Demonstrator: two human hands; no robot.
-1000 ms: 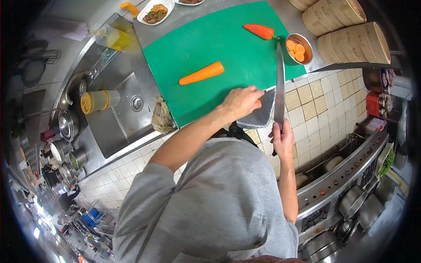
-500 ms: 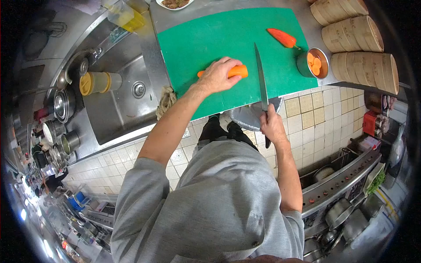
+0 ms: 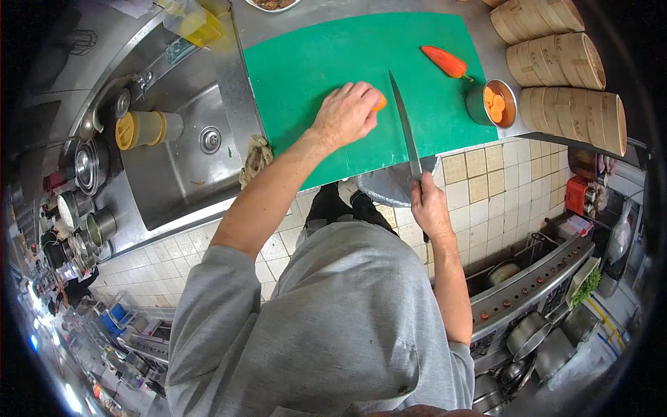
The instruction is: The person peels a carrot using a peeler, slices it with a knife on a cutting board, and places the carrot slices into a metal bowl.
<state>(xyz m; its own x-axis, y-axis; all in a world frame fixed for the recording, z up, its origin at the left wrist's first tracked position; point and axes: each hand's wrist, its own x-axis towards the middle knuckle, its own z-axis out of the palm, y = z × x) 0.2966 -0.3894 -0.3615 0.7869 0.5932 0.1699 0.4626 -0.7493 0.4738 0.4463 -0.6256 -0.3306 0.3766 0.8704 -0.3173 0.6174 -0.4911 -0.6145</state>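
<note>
while the left hand (image 3: 347, 114) curls over the carrot (image 3: 380, 103) on the green cutting board (image 3: 313, 62), its fingers held together and clamped on it, only an orange end shows. the right hand (image 3: 432, 206) has its fingers wrapped around the handle of a long knife (image 3: 406, 128), whose blade reaches over the board just beside the carrot. a red pepper (image 3: 445, 62) lies near a metal cup (image 3: 476, 108) that holds carrot slices (image 3: 495, 104).
</note>
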